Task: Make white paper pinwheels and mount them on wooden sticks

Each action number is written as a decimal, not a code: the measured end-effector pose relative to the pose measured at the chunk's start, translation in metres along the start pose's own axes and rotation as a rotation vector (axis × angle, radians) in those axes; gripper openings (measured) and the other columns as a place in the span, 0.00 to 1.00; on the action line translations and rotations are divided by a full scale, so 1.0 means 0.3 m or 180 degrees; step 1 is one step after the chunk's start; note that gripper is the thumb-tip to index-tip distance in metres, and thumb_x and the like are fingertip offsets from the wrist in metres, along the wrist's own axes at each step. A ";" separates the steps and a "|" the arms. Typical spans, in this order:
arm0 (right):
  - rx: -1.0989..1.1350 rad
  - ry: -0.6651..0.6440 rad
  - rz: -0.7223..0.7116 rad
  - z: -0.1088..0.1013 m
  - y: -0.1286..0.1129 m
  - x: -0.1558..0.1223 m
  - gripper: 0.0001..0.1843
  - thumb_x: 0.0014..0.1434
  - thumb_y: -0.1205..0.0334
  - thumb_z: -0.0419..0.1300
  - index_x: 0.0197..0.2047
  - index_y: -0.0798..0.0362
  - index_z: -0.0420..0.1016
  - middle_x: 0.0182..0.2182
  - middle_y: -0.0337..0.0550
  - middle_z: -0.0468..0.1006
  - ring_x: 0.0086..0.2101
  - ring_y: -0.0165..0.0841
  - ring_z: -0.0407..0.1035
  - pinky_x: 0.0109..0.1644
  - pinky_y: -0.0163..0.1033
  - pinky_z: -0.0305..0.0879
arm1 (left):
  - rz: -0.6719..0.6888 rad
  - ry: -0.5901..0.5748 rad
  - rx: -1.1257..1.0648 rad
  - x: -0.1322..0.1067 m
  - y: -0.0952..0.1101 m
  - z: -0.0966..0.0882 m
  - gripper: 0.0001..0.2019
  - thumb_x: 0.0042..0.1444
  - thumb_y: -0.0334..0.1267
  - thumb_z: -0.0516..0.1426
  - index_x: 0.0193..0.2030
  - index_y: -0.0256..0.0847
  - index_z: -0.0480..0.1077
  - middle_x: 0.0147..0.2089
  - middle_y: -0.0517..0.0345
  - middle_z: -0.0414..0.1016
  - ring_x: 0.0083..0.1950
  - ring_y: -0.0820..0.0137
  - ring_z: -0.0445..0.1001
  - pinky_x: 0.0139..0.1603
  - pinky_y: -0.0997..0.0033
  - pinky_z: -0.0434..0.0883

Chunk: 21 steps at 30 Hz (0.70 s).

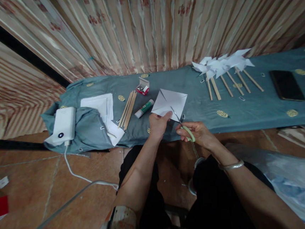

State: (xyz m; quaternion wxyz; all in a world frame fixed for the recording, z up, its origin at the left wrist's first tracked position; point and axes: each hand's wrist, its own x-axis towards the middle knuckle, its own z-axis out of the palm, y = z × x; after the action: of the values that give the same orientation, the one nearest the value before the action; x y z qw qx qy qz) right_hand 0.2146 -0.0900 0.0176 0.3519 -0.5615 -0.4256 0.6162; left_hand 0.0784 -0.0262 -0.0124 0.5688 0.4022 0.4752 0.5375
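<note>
A square of white paper [171, 99] is pinched along its near side by my left hand [159, 124], thumb on top. Slits run inward from some of its corners. My right hand [196, 131] has its fingers in the green handles of a pair of scissors [188, 134]. The scissor blades reach over the paper's near right corner. Just left of the paper lies a glue stick [144, 108]. Beyond it stands an opened small red box [142, 87] with small metallic things inside. Several wooden sticks [127, 110] lie side by side further left.
Paper pinwheels [223, 65] on sticks lie at the back right, near a black phone [287, 85]. White sheets [98, 104] and a white power bank [64, 125] with a cable lie left on the cloth-covered table [170, 134]. A plastic bag [289, 184] sits at lower right.
</note>
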 end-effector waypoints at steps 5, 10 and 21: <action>-0.0040 0.0041 0.0025 0.003 -0.005 0.001 0.25 0.33 0.42 0.74 0.26 0.54 0.76 0.16 0.34 0.71 0.17 0.23 0.61 0.20 0.31 0.57 | 0.0003 -0.0022 -0.0105 0.000 0.001 0.002 0.08 0.39 0.38 0.64 0.25 0.37 0.72 0.24 0.62 0.72 0.25 0.75 0.66 0.28 0.74 0.64; -0.0066 0.0067 -0.0049 0.001 0.006 0.006 0.25 0.34 0.42 0.73 0.25 0.54 0.75 0.15 0.34 0.70 0.16 0.23 0.61 0.19 0.31 0.56 | 0.0009 0.0011 -0.0145 0.004 -0.005 0.006 0.09 0.38 0.38 0.65 0.26 0.36 0.72 0.25 0.61 0.73 0.26 0.75 0.67 0.28 0.74 0.64; 0.0066 0.0148 0.0037 -0.009 0.022 -0.005 0.26 0.28 0.44 0.76 0.27 0.53 0.77 0.17 0.34 0.73 0.17 0.25 0.65 0.21 0.32 0.65 | -0.0083 0.0043 -0.0154 0.015 -0.021 0.022 0.08 0.39 0.38 0.65 0.25 0.37 0.72 0.26 0.60 0.74 0.27 0.74 0.68 0.29 0.75 0.64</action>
State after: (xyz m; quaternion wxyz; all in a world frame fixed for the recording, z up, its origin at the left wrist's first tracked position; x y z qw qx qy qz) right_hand 0.2176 -0.0937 0.0121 0.3639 -0.5745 -0.4077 0.6094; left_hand 0.0861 -0.0219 -0.0176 0.5821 0.3784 0.4711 0.5441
